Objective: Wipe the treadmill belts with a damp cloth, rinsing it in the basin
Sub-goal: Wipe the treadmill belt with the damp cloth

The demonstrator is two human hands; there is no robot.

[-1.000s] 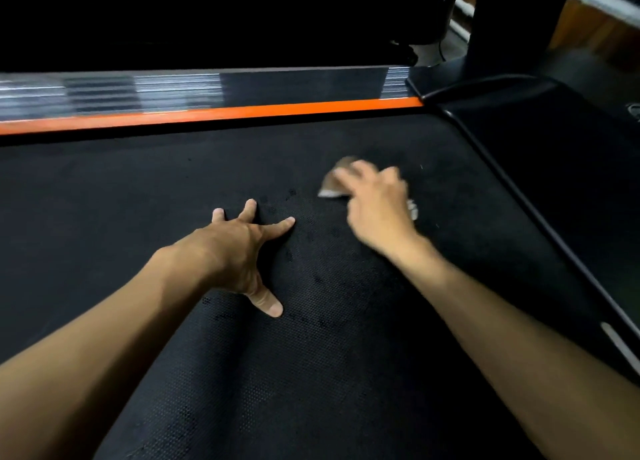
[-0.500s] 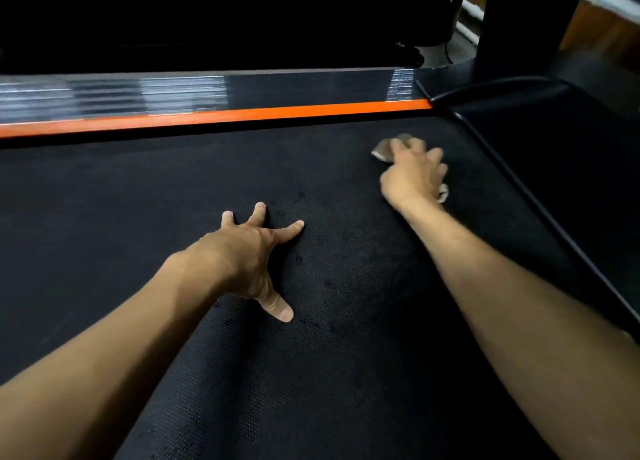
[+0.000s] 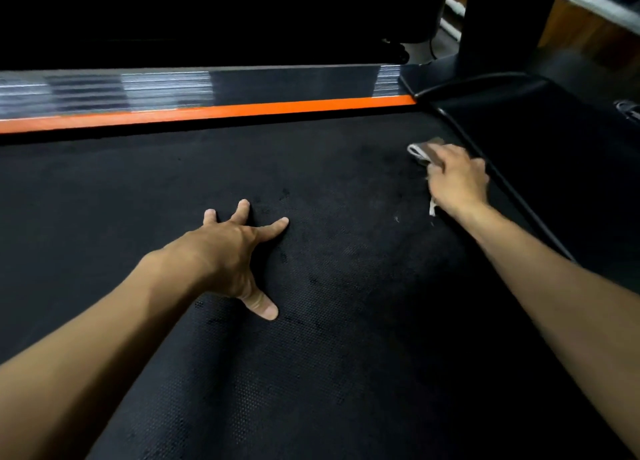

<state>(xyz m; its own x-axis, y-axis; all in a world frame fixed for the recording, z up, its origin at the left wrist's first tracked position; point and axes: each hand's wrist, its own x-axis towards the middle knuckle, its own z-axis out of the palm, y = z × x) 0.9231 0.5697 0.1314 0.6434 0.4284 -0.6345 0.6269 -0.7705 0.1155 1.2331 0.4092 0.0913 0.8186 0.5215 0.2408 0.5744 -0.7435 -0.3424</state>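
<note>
Left hand: planted flat on the treadmill belt well short of the orange strip, fingers spread and straight, thumb out, gripping nothing; unmoved over the last second, apparently bracing body weight.

Right hand: carried from mid-belt, just beside the left hand, outward and toward the orange strip's right end, now close against the belt's right-hand edge. Pressed down on the damp cloth; whether curled round it or flat on top, cannot tell. Cloth: grey, bunched, on the belt beneath that hand, one corner poking out toward the strip, a scrap trailing at the wrist.

Meaning for the task, as a judgement: one sweep run out to the belt's margin, so this band near the strip likely covered; nearer stretches of belt probably not yet done. Small pale flecks left on the belt just short of the right wrist.

Surface and room: dark, finely dimpled belt; beyond the orange strip a ribbed, shiny side rail, then deep shadow. Right of the strip's end, a black curved cover and a dark upright post. No basin in sight.
</note>
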